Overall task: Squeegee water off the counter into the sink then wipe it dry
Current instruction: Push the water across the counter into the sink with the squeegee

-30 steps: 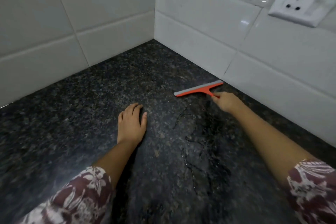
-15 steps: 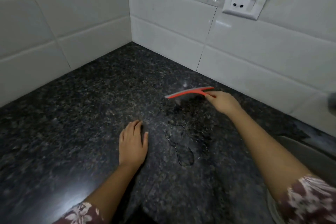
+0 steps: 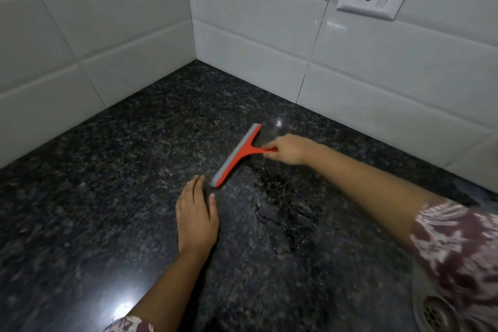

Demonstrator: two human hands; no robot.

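My right hand (image 3: 289, 149) grips the squeegee (image 3: 237, 155) by its handle, blade down on the counter (image 3: 107, 183) | my left hand (image 3: 196, 217) lies flat, fingers straight, just beside the blade's near end | water (image 3: 280, 205) between my arms | sink (image 3: 436, 310) at lower right

The squeegee (image 3: 237, 155) has turned: its blade, a second ago lying across the counter (image 3: 107, 197) along the back wall (image 3: 377, 89), now runs far to near, with the near end just beside the left hand (image 3: 196, 218). The right hand (image 3: 291, 149), gripping the handle, has swung with it. The sink drain (image 3: 433, 312) has entered view at lower right.
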